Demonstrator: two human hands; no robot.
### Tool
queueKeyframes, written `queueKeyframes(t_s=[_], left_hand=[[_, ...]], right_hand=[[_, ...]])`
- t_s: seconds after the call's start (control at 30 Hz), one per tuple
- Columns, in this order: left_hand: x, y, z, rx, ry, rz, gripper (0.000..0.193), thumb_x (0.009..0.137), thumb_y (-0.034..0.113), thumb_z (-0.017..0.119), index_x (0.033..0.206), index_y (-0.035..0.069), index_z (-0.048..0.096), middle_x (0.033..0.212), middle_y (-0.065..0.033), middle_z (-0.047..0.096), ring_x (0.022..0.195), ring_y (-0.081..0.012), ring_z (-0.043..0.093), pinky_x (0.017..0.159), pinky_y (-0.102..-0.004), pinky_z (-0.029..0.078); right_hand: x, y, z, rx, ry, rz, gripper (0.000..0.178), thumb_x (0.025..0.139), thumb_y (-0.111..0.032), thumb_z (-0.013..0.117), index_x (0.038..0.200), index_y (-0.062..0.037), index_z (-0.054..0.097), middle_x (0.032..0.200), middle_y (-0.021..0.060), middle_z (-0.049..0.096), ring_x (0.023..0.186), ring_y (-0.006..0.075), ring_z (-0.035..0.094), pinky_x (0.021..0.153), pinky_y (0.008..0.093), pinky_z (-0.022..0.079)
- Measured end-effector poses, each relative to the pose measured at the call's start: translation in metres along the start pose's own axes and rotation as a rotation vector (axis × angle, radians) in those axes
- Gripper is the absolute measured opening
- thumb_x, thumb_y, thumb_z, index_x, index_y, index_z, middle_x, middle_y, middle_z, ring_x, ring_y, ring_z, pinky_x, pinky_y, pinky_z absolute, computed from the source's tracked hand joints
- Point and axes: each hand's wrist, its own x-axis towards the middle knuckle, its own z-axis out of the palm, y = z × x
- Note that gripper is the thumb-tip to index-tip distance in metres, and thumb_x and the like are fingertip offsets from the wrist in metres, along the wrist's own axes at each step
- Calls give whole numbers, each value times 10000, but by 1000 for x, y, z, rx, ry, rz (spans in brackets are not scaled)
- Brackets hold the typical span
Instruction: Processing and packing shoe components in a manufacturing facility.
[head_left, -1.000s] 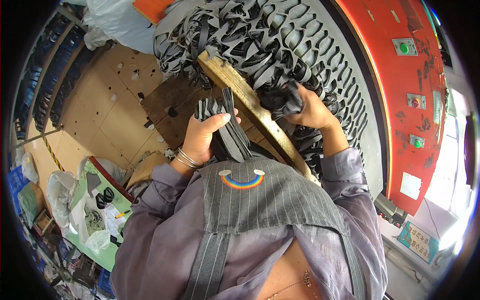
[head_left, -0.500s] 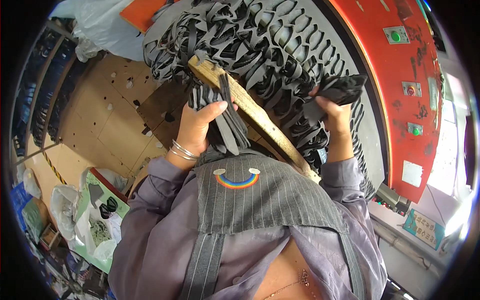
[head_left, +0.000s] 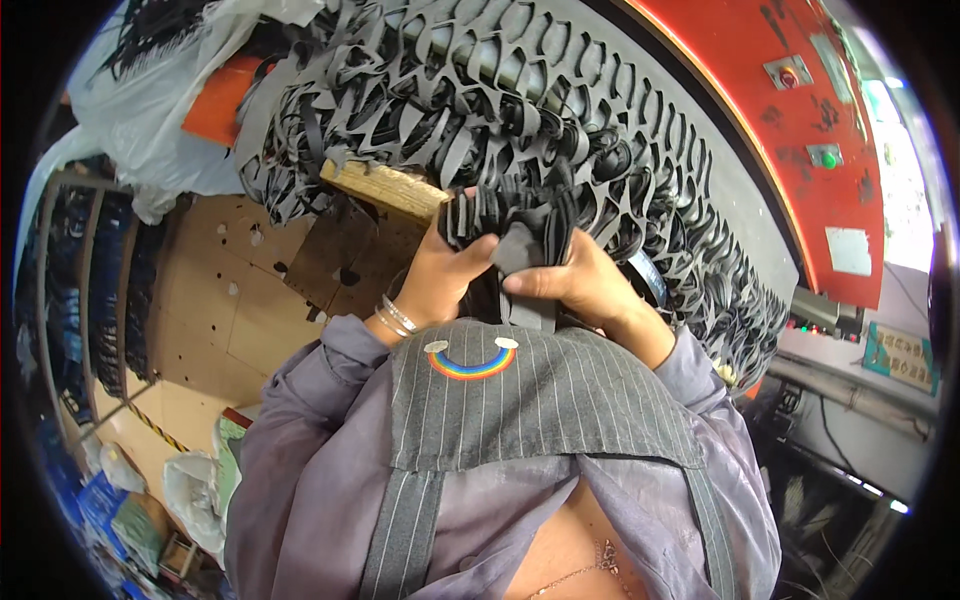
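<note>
My left hand and my right hand are close together in front of my apron. Both are closed on a bundle of cut dark grey pieces, thin and flexible like foam or fabric. My thumbs press on the near side of the bundle; most other fingers are hidden behind it. Just beyond the hands, heaped grey cut-out sheet, full of elongated holes, hangs in loops and strips. A wooden bar passes behind my left hand.
A red machine panel with buttons stands at the far right. White plastic bags and an orange board lie at far left. Dark scraps dot the tiled floor. A rack stands left.
My right hand has moved left with its dark pieces and met my left hand. The two handfuls are now together. The view has shifted, and the wooden bar is more covered.
</note>
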Motion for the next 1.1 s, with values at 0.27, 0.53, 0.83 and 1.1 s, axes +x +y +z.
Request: queueKeyframes(t_s=[0.27, 0.53, 0.83, 1.1], left_hand=[[-18, -4, -44, 65, -294, -260, 985, 694, 590, 775, 1361, -30, 400, 1295, -116, 515, 1188, -201, 495, 1020, -349, 390], [2, 48, -36, 64, -99, -277, 790, 598, 75, 897, 1283, 31, 507, 1142, -53, 612, 1034, -139, 584, 917, -295, 476], [-59, 86, -49, 194, -22, -398, 699, 622, 48, 830, 1252, 25, 528, 1163, -56, 598, 1063, -176, 563, 961, -325, 444], [-101, 22, 64, 312, -266, -467, 628, 637, 81, 851, 1183, 22, 546, 1101, -21, 601, 1015, -121, 539, 923, -304, 445]], right_hand=[[2, 22, 9, -279, -6, -202, 635, 746, -85, 803, 1279, 16, 473, 1173, 65, 596, 1067, 143, 548, 963, 300, 432], [42, 33, 37, -316, -43, -384, 809, 702, -177, 808, 1318, 68, 344, 1221, 216, 533, 1176, 267, 520, 997, 367, 413], [18, 39, 68, -976, -374, -141, 1053, 733, -763, 585, 1474, -88, 261, 1379, 288, 305, 1308, 449, 265, 1091, 503, 233], [-62, 30, -56, -1410, -877, 4, 880, 837, -729, 469, 1319, 6, 498, 1294, 304, 481, 1249, 438, 378, 1050, 485, 308]])
